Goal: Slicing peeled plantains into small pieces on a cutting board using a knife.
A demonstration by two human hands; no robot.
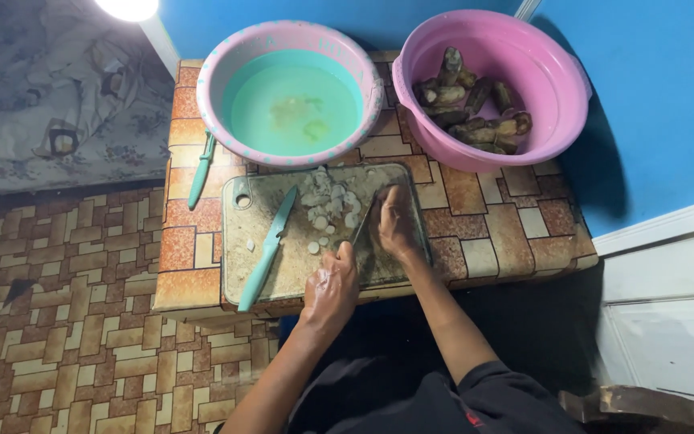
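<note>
- A teal peeler-like tool [202,170] lies at the far left of the low tiled table [491,233], beside the pink-rimmed basin of pale green water [293,92].
- A teal-handled knife [267,249] lies loose on the left half of the cutting board [242,241], its blade pointing up toward the basin, well apart from both hands.
- The left hand [332,288] is near the board's front edge, fingers curled closed around the handle of a dark-bladed knife [363,225]; the blade runs up and to the right toward the other hand.
- A pile of pale cut slices [327,201] sits mid-board, just above the left hand and to the left of the blade; a few loose slices lie closer to the left thumb.
- The right hand [398,225] rests on the right part of the board, fingers bent down beside the blade tip; whether they pin a piece underneath cannot be told.
- The pink bowl [556,120] of brown, unpeeled roots [475,104] stands behind the right hand at the back right of the table.
- Bare board shows between the loose knife and the slices; bare tile lies right of the board, up to the table's right edge.
</note>
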